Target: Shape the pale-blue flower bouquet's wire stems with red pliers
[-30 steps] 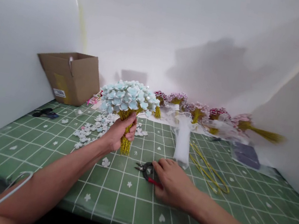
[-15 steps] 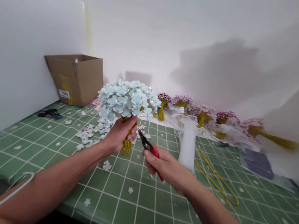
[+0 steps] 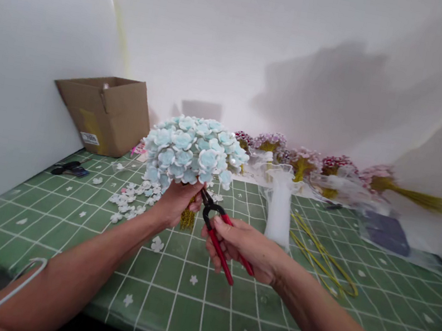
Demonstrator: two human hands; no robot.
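Observation:
My left hand (image 3: 176, 201) is closed around the yellow stems of a pale blue flower bouquet (image 3: 192, 149), holding it upright above the green checked table cover (image 3: 180, 305). The stem ends (image 3: 187, 219) stick out below my fist. My right hand (image 3: 245, 247) grips red-handled pliers (image 3: 218, 234). Their black jaws point up and left, right at the stems beside my left thumb.
Loose white and blue petals (image 3: 131, 195) lie left of the bouquet. A cardboard box (image 3: 105, 112) stands at the back left with a dark tool (image 3: 70, 167) before it. White tulle (image 3: 279, 209), yellow wires (image 3: 324, 256) and pink bouquets (image 3: 301, 165) lie at the back right.
My right hand picked the pliers up off the table and brought them up to the stems. The bouquet has risen slightly and tilted toward me.

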